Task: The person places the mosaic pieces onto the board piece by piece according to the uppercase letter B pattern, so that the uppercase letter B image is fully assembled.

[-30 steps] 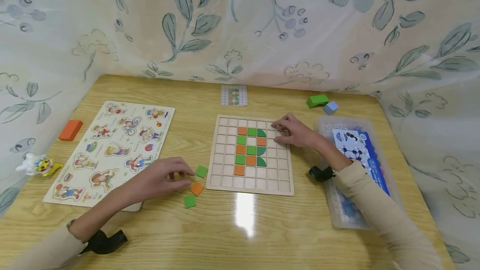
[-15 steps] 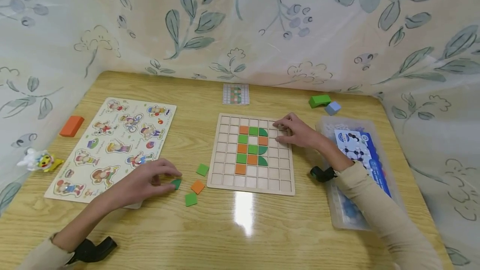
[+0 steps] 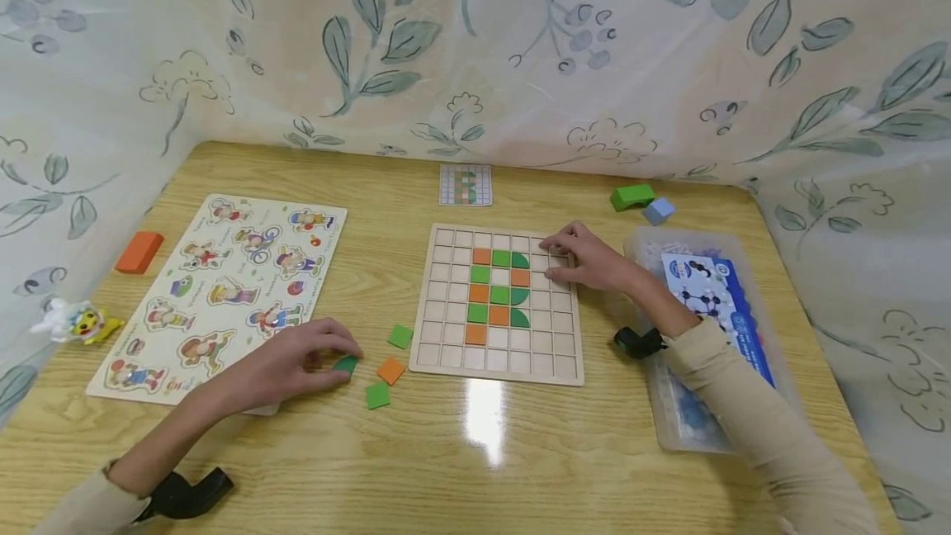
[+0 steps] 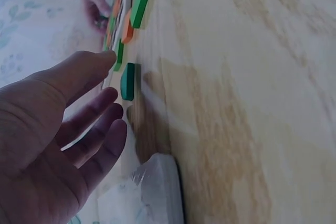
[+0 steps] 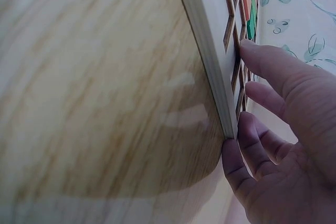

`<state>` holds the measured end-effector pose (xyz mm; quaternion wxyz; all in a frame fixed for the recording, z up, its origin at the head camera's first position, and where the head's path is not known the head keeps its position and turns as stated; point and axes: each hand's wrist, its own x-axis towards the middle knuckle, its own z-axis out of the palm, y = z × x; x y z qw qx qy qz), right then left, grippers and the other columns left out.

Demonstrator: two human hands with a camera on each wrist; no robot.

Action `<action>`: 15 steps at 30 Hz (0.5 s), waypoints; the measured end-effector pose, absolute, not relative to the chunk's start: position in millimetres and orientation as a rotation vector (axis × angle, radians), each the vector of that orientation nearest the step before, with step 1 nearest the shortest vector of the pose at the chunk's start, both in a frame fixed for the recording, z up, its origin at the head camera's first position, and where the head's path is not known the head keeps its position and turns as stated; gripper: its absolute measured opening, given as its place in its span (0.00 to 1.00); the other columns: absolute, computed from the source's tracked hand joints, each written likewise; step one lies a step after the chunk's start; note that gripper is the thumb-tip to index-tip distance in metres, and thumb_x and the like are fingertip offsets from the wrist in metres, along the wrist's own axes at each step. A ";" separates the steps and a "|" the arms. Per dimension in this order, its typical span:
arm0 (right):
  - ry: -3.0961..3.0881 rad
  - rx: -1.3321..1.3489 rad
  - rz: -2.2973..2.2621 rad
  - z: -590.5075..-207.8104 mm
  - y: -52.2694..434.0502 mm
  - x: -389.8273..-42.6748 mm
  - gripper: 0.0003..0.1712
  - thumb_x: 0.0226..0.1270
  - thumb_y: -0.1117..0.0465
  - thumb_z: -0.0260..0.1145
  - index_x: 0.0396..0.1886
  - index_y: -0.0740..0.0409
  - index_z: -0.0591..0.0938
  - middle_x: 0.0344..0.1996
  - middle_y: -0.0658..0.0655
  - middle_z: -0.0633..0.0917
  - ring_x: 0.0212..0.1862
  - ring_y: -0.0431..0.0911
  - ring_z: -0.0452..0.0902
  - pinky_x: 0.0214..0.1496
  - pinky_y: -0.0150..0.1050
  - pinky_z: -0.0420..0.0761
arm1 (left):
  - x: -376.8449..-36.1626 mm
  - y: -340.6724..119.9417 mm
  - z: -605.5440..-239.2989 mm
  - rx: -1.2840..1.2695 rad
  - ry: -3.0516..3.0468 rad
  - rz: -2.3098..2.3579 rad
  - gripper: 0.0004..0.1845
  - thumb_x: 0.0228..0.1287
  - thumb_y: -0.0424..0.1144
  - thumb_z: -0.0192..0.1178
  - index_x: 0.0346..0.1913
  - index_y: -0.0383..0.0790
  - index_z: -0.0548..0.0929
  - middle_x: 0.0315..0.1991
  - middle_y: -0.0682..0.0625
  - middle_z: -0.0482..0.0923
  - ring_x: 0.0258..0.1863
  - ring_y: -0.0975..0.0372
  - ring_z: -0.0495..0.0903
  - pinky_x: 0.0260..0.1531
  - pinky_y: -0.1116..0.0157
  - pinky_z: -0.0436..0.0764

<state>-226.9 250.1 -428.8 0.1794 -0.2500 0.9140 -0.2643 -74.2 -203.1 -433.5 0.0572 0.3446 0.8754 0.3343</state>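
Note:
In the head view my left hand (image 3: 297, 360) hovers low over the table, thumb and fingers loosely spread around a dark green rounded tile (image 3: 345, 364). The left wrist view shows this tile (image 4: 127, 81) on the tabletop, just beyond the fingertips. Two green square tiles (image 3: 399, 336) and an orange square tile (image 3: 390, 370) lie to its right. My right hand (image 3: 585, 258) rests on the right side of a wooden grid board (image 3: 446, 357), fingers at its edge in the right wrist view. Orange, green and rounded dark green tiles fill several middle cells.
A small pattern card (image 3: 466, 185) lies behind the board. On the left are a picture puzzle board (image 3: 245, 271), an orange block (image 3: 139, 253) and a toy figure (image 3: 82, 323). A plastic box (image 3: 713, 337), a green block (image 3: 631, 197) and a blue block (image 3: 658, 210) are at right.
My left hand has drawn back leftward from the loose square tiles, and the dark green tile now shows by its fingertips. The right hand stays on the board.

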 end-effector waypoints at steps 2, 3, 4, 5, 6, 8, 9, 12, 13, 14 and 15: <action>2.585 -0.705 -0.748 -428.7 250.3 -227.3 0.29 0.66 0.55 0.67 0.65 0.59 0.73 0.51 0.63 0.67 0.58 0.57 0.70 0.55 0.49 0.70 | -75.0 -201.7 -435.1 1.075 2.669 1.001 0.14 0.57 0.37 0.70 0.47 0.51 0.85 0.46 0.59 0.79 0.40 0.69 0.77 0.37 0.70 0.77; 2.586 -0.707 -0.750 -428.6 250.3 -227.3 0.29 0.66 0.55 0.67 0.65 0.59 0.73 0.51 0.63 0.67 0.58 0.57 0.70 0.55 0.50 0.70 | -75.5 -200.8 -436.0 1.088 2.679 0.994 0.14 0.57 0.36 0.70 0.46 0.51 0.85 0.46 0.60 0.80 0.40 0.69 0.77 0.37 0.70 0.77; 2.587 -0.707 -0.752 -428.6 250.2 -227.4 0.29 0.66 0.55 0.67 0.65 0.59 0.73 0.51 0.63 0.67 0.58 0.57 0.70 0.55 0.49 0.71 | -75.9 -199.8 -436.9 1.097 2.685 0.988 0.14 0.56 0.36 0.70 0.46 0.51 0.85 0.46 0.60 0.80 0.41 0.69 0.77 0.38 0.70 0.76; 2.587 -0.711 -0.755 -428.6 250.2 -227.5 0.29 0.66 0.55 0.67 0.65 0.59 0.73 0.51 0.63 0.67 0.57 0.57 0.70 0.54 0.49 0.71 | -76.1 -198.8 -437.7 1.101 2.692 0.980 0.14 0.56 0.37 0.70 0.46 0.52 0.85 0.46 0.61 0.80 0.43 0.69 0.77 0.39 0.70 0.77; 2.584 -0.711 -0.760 -428.6 250.2 -227.4 0.29 0.66 0.56 0.67 0.64 0.59 0.73 0.51 0.63 0.67 0.57 0.57 0.70 0.54 0.49 0.70 | -76.4 -197.9 -438.3 1.101 2.693 0.978 0.14 0.56 0.37 0.70 0.45 0.52 0.85 0.46 0.61 0.80 0.42 0.69 0.77 0.39 0.70 0.76; 2.577 -0.720 -0.770 -428.8 250.3 -227.1 0.29 0.66 0.56 0.67 0.64 0.60 0.74 0.50 0.63 0.67 0.58 0.57 0.70 0.54 0.49 0.70 | -76.9 -196.0 -439.0 1.096 2.701 0.967 0.13 0.56 0.37 0.70 0.45 0.52 0.85 0.45 0.61 0.80 0.42 0.69 0.77 0.39 0.70 0.76; 2.573 -0.716 -0.774 -428.9 250.3 -226.9 0.29 0.66 0.56 0.67 0.64 0.60 0.74 0.51 0.63 0.67 0.58 0.57 0.70 0.54 0.49 0.70 | -77.3 -195.0 -439.0 1.089 2.703 0.960 0.13 0.56 0.37 0.70 0.45 0.52 0.85 0.45 0.61 0.80 0.41 0.69 0.77 0.38 0.70 0.76; 2.566 -0.711 -0.779 -428.9 250.2 -226.3 0.29 0.66 0.56 0.67 0.64 0.60 0.74 0.51 0.63 0.67 0.58 0.57 0.70 0.54 0.49 0.70 | -79.9 -190.2 -438.4 1.081 2.718 0.929 0.12 0.58 0.38 0.69 0.45 0.52 0.85 0.45 0.62 0.79 0.38 0.70 0.75 0.36 0.71 0.75; 2.568 -0.712 -0.775 -429.1 250.1 -226.4 0.29 0.66 0.56 0.67 0.65 0.59 0.73 0.51 0.63 0.67 0.58 0.57 0.70 0.54 0.49 0.70 | -81.4 -187.8 -438.0 1.082 2.724 0.917 0.12 0.58 0.39 0.69 0.45 0.53 0.85 0.46 0.62 0.78 0.39 0.71 0.75 0.36 0.71 0.75; 2.571 -0.712 -0.773 -429.1 249.9 -226.4 0.29 0.66 0.55 0.67 0.65 0.59 0.73 0.51 0.63 0.67 0.57 0.57 0.70 0.54 0.49 0.70 | -83.1 -185.1 -437.4 1.083 2.730 0.904 0.12 0.59 0.39 0.69 0.45 0.53 0.85 0.46 0.62 0.78 0.38 0.71 0.75 0.36 0.71 0.75; 2.573 -0.711 -0.772 -429.0 249.7 -226.2 0.29 0.66 0.56 0.67 0.65 0.59 0.73 0.51 0.63 0.67 0.57 0.57 0.70 0.54 0.49 0.70 | -84.8 -182.2 -436.9 1.087 2.730 0.895 0.11 0.59 0.40 0.68 0.46 0.53 0.85 0.47 0.62 0.78 0.38 0.71 0.74 0.36 0.71 0.75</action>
